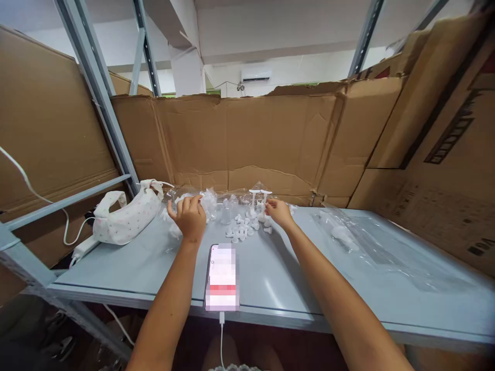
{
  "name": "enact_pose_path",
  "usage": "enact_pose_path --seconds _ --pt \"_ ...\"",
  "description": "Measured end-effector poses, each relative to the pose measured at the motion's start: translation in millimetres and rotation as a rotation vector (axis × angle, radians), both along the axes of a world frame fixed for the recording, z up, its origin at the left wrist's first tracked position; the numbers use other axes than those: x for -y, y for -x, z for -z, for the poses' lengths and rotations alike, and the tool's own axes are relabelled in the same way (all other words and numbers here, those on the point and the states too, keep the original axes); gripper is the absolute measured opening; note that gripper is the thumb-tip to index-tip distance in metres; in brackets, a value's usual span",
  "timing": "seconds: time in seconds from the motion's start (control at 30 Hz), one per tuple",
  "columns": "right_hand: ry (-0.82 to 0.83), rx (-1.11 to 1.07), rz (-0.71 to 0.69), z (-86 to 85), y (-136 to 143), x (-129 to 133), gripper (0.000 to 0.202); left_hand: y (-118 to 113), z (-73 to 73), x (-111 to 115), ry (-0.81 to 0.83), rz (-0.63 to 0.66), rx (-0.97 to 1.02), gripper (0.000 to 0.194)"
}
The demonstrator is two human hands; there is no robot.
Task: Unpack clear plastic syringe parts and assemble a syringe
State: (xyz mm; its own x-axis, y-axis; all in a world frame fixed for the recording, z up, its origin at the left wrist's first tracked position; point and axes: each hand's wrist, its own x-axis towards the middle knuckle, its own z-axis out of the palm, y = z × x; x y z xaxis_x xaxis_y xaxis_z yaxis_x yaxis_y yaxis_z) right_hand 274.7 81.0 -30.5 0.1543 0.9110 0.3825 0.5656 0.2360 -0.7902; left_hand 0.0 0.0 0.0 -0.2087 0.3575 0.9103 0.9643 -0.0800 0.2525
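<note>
White pieces crowd the right fingertips

Small white pieces [240, 228] lie loose in a heap midway along the grey shelf [278, 291], toward its cardboard back [247, 144]. The person's right hand [279, 212] is at the heap's right side, its fingertips drawn close together; whether they pinch a piece is too small to tell. Just beside them stand two white T-shaped parts [254, 191], upright and narrow in the stem. A sideways brush of the knuckles could well topple them, since their weight seems to sit at the top.

The left hand [189, 219] hovers with fingers spread and thumb apart, nearest to some crumpled clear wrapping [209, 201]. Between it and the heap stand clear bottles [226, 212]. They look light, so a careless swing of the left wrist might knock one into the loose pieces and scatter them. See-through film could also hide a stray piece or drag it along if it catches on a finger.

Nearer the person, the phone [221, 278] reaches the shelf's front edge, and its white cable [221, 335] hangs down from the lower end. A knee or forearm snagging that cable could pull the phone off the shelf.
</note>
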Motion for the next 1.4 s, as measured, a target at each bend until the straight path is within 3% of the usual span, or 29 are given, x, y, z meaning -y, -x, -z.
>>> enact_pose_path --seconds 0.3,0.5,0.6,0.67,0.73,0.8,0.87,0.93,1.03,1.13,1.23,1.4 --pt "0.013 0.274 0.010 -2.7 -0.4 25.6 0.012 -10.2 -2.0 5.5 -0.091 0.165 -0.018 0.027" --pt "0.000 0.314 -0.050 -13.1 10.7 47.0 0.015 -18.0 1.9 5.0 -0.111 0.242 -0.109 0.026" --pt "0.080 -0.029 -0.293 -21.9 21.7 65.2 0.024 -21.6 4.0 7.0 -0.176 0.279 -0.164 0.024" --pt "0.287 -0.423 -0.488 -26.8 30.0 80.3 0.045 -23.9 7.2 8.6 -0.209 0.317 -0.195 0.022" --pt "0.515 -0.680 -0.654 -29.6 37.5 95.0 0.061 -26.7 12.5 9.9 -0.214 0.380 -0.222 0.019" --pt "0.688 -0.774 -0.799 -30.0 43.2 106.4 0.068 -30.4 19.0 10.5 -0.193 0.460 -0.256 0.016" --pt "0.761 -0.822 -0.883 -28.5 46.4 112.5 0.063 -35.2 25.3 10.8 -0.135 0.544 -0.298 0.015" --pt "0.733 -0.903 -0.888 -26.2 46.8 113.5 0.047 -40.5 29.7 11.5 -0.051 0.613 -0.337 0.015" --pt "0.580 -1.040 -0.787 -24.0 41.1 109.3 0.024 -46.7 30.7 14.2 0.018 0.654 -0.374 0.013" --pt "0.447 -1.034 -0.674 -25.7 27.3 104.7 0.033 -47.3 24.3 17.9 -0.107 0.608 -0.329 0.008" --pt "0.359 -0.917 -0.606 -31.4 8.1 102.5 0.041 -41.0 12.8 19.7 -0.284 0.519 -0.146 0.015" --pt "0.206 -0.763 -0.566 -39.0 -16.3 100.7 0.043 -27.0 -2.2 18.1 -0.306 0.529 0.209 0.019"
